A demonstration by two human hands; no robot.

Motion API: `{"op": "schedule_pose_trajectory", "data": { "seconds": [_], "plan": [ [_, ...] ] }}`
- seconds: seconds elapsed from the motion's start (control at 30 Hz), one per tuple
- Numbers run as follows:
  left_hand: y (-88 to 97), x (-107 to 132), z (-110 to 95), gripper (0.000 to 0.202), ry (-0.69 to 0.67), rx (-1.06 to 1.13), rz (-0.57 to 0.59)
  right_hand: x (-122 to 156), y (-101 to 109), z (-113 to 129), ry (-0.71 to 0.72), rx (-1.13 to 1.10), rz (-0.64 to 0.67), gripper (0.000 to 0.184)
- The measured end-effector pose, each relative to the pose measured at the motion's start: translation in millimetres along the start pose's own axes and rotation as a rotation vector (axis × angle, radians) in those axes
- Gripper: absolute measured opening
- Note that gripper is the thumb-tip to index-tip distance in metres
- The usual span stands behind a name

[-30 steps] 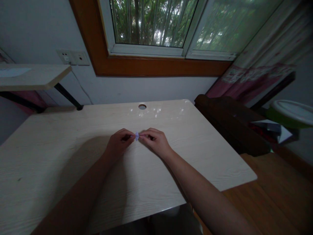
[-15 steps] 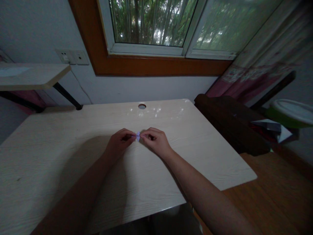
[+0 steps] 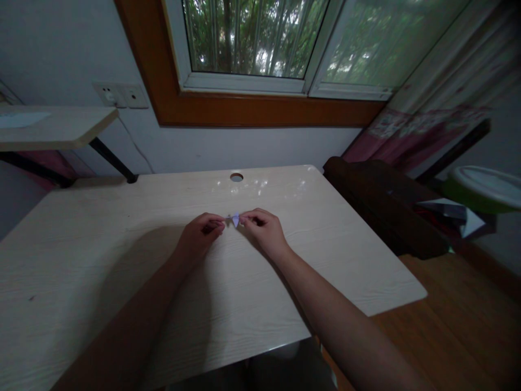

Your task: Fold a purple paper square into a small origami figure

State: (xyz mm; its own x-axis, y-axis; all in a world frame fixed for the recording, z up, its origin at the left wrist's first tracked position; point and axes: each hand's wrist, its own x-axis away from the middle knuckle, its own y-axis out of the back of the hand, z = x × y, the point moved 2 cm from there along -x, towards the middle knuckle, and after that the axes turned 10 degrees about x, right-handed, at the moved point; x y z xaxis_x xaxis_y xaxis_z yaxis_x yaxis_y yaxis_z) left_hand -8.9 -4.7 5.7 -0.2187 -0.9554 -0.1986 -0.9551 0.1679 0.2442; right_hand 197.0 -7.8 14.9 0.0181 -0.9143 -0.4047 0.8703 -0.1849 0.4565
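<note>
A small lavender piece of folded paper (image 3: pixel 235 220) is held just above the middle of the desk, with a pointed flap hanging down. My right hand (image 3: pixel 266 231) pinches its right end between thumb and forefinger. From the other side, my left hand (image 3: pixel 200 234) has its fingertips closed at the thin left end of the paper. The fingers hide both ends, so the full folded shape cannot be made out.
The pale wood-grain desk (image 3: pixel 334 260) has a round cable hole (image 3: pixel 236 177) near its back edge. A raised shelf (image 3: pixel 57 127) on black legs stands at the left. Dark wooden furniture (image 3: pixel 378 201) and a green-and-white container (image 3: pixel 484 187) are at the right.
My hands have moved slightly apart, the right one shifting a little to the right. More of the lavender paper shows between them, and its flap now points downward.
</note>
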Motion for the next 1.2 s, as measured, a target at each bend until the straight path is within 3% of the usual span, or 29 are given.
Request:
{"op": "schedule_pose_trajectory", "data": {
  "seconds": [0.37, 0.57, 0.8, 1.2],
  "plan": [
    [1.8, 0, 1, 0.019, -0.031, -0.038, 0.003, -3, -2, -7, -0.194, -0.175, 0.043, 0.021],
    [1.0, 2, -3, 0.019, -0.032, -0.023, -0.004, 1, -3, -4, -0.312, -0.315, 0.186, 0.028],
    [-0.3, 6, -8, 0.013, -0.18, 0.001, -0.04, 4, -5, -1, -0.2, -0.285, 0.228, 0.025],
    [-0.1, 8, -11, 0.01, -0.231, -0.033, -0.034, 4, -2, 6, 0.012, -0.147, 0.188, 0.016]
  ]
}}
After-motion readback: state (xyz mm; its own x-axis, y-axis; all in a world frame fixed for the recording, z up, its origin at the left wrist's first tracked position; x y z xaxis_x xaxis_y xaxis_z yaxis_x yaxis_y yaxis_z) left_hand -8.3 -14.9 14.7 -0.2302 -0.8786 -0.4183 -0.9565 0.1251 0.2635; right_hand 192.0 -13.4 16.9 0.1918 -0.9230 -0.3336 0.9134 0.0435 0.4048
